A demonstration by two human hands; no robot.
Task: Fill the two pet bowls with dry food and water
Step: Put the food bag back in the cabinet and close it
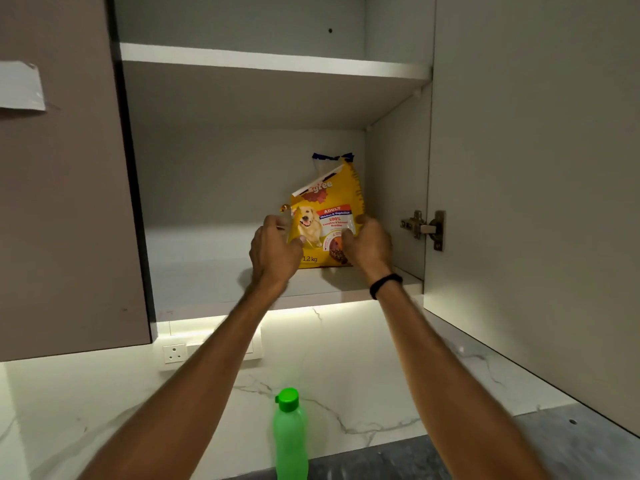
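Nearest the camera, a green bottle (290, 441) with a green cap stands upright on the dark bench (588, 455), between the two raised forearms. Behind it, a marbled wall panel carries a white socket (174, 353). Both arms reach up into an open wall cabinet. The right wrist wears a black band (385, 285). The left hand (275, 252) grasps the left edge of the dog food bag (327, 216), thumb on its front face. The right hand (367, 245) grasps the right edge. The yellow bag stands upright on the lower shelf (207, 271), near the right cabinet wall, its top torn open. The cabinet door (536, 202) stands open at right on a metal hinge (424, 228). An upper shelf (270, 62) sits above.
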